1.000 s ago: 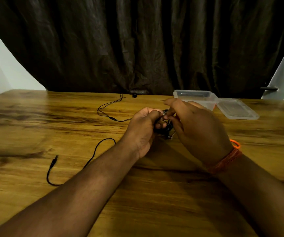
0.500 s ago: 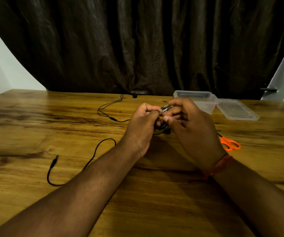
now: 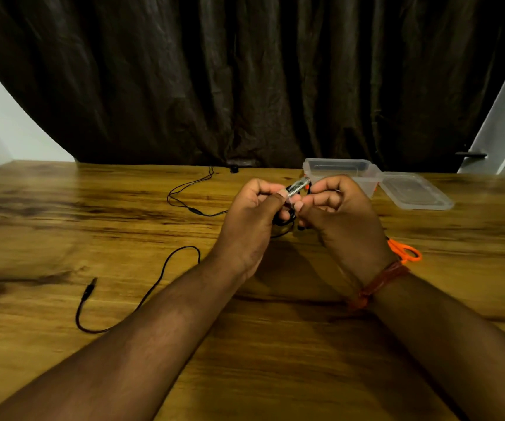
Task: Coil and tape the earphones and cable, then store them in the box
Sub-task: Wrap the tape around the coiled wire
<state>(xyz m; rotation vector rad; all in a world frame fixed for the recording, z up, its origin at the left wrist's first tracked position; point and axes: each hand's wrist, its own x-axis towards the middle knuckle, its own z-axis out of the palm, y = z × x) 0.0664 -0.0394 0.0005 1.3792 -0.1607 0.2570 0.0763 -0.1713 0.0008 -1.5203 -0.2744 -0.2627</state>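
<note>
Above the wooden table (image 3: 62,226), your left hand (image 3: 251,220) and right hand (image 3: 339,214) pinch what looks like clear tape (image 3: 298,186) around the coiled cable (image 3: 284,221); next, press it closed.

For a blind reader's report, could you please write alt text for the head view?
Both hands, left hand and right hand, pinch a strip of clear tape over a small black cable coil above a wooden table. Loose cable trails left; an open clear box, its lid and orange scissors lie right.
</note>
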